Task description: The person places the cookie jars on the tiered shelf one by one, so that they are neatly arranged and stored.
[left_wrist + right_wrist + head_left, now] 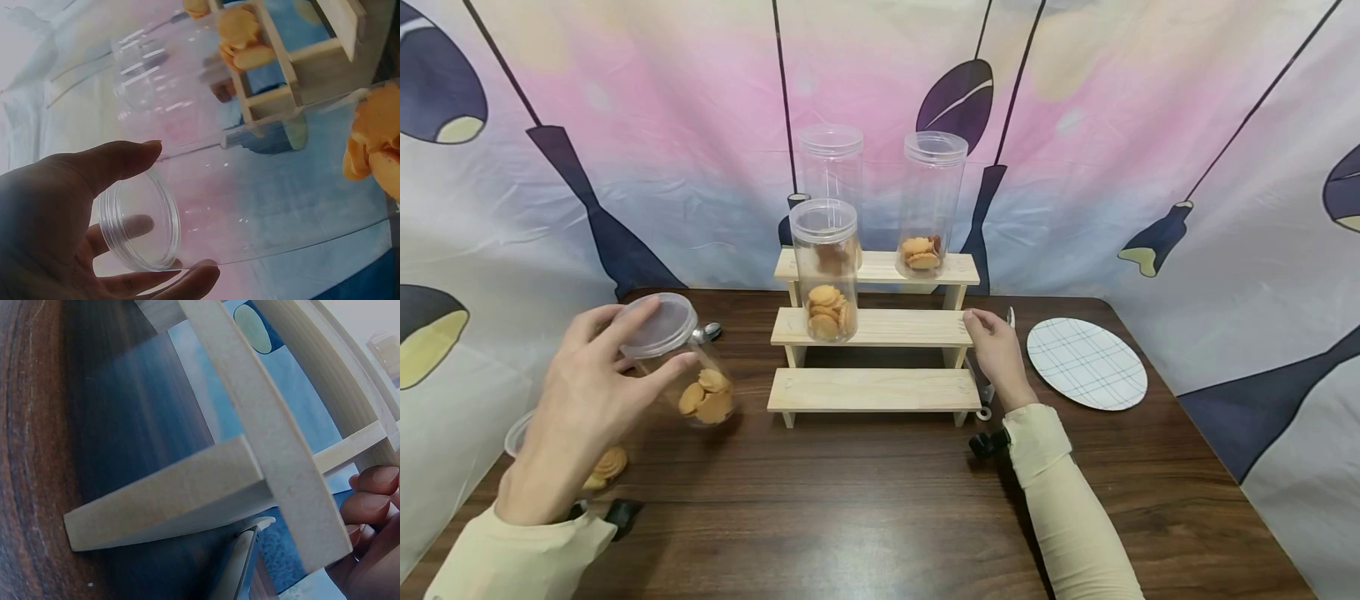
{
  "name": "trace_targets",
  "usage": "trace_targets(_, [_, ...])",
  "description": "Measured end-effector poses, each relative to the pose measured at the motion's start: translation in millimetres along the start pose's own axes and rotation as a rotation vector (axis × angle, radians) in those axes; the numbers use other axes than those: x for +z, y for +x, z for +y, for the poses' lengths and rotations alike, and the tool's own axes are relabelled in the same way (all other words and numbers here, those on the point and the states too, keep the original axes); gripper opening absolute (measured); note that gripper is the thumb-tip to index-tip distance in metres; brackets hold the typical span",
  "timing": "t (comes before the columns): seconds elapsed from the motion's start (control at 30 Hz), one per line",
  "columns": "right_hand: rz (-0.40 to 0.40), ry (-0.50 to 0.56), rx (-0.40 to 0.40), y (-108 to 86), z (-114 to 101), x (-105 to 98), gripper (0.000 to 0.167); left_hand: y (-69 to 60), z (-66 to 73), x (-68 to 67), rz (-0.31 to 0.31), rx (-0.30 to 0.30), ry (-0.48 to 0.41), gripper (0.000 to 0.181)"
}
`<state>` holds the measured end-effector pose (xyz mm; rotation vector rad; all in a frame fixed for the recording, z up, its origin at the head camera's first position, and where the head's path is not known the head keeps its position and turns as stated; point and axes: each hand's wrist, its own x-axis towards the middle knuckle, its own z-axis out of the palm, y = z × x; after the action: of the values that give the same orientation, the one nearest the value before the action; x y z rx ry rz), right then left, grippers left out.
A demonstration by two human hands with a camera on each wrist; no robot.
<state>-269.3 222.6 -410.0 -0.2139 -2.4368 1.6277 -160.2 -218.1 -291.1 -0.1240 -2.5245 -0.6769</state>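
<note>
My left hand (583,392) grips a clear, tall cylindrical jar (694,362) round its ridged, transparent lid (664,327), to the left of the pale wooden rack (874,392). Golden, scalloped cookies (709,397) heap in the jar's bottom. My right hand (997,352) pinches the right end of the rack's middle shelf (906,327).

Brown table (850,517): wooden three-tier stand (874,390) bearing three lidded jars (824,271); checked disc (1087,364) at right.

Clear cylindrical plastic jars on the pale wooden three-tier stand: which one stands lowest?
The front jar, on the middle shelf; the back-left jar and back-right jar both stand on the top shelf.
</note>
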Motion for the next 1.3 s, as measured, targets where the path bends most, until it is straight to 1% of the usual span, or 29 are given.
trace_targets(0.2, [0.004,0.004,-0.003,0.0,0.4,0.0,0.060,-0.1,16.1,-0.6,-0.004,0.029,-0.048,0.073])
trace_targets(0.3, [0.000,0.011,-0.011,0.3,0.5,0.0,0.060,0.0,24.0,0.0,-0.006,0.041,-0.095,0.071])
trace_targets(0.43, [-0.001,0.011,-0.013,0.5,0.4,-0.1,0.059,1.5,35.0,2.7,0.000,0.071,-0.136,0.070])
trace_targets(0.6, [0.003,0.008,-0.011,0.8,0.9,-0.3,0.058,5.0,48.4,8.6,-0.003,0.104,-0.154,0.069])
trace_targets(0.73, [-0.003,0.010,-0.013,0.8,1.0,-0.2,0.058,6.6,60.7,13.8,-0.025,0.124,-0.156,0.070])
trace_targets(0.8, [-0.003,0.007,-0.015,0.5,0.7,-0.4,0.059,7.4,66.8,17.6,-0.025,0.150,-0.164,0.068])
trace_targets(0.97, [-0.005,0.007,-0.021,-0.1,0.8,-0.4,0.061,9.6,82.0,30.6,-0.019,0.236,-0.215,0.064])
trace_targets(1.07, [-0.004,0.007,-0.021,-0.1,1.2,-0.5,0.061,11.4,92.8,37.8,-0.047,0.251,-0.239,0.064])
trace_targets(1.3, [-0.003,0.008,-0.012,1.0,1.2,-0.8,0.062,18.1,118.2,52.6,-0.133,0.245,-0.326,0.066])
